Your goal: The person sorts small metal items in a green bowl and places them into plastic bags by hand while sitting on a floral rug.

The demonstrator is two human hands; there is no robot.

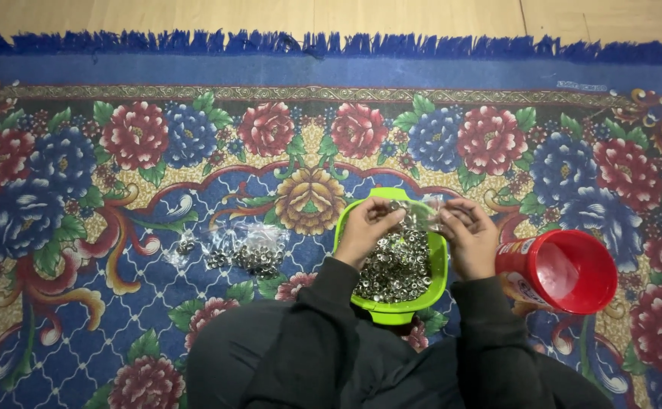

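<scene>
A bright green bowl (438, 263) sits on the floral rug, filled with several small shiny metal rings (399, 269). Both hands hover over its far rim. My left hand (366, 228) is curled, fingertips pinched toward a small clear plastic bag (424, 212). On the bag's other side, my right hand (469, 235) grips it. Whether the left fingers hold rings or the bag's edge is too small to tell. Dark sleeves cover both forearms.
Left of the bowl lie several small clear bags (244, 248) packed with metal rings. A red tub (566, 271) lies tipped on its side to the right, its opening facing me. The blue flowered rug (118, 174) ends in a fringe at a wooden floor (346, 15).
</scene>
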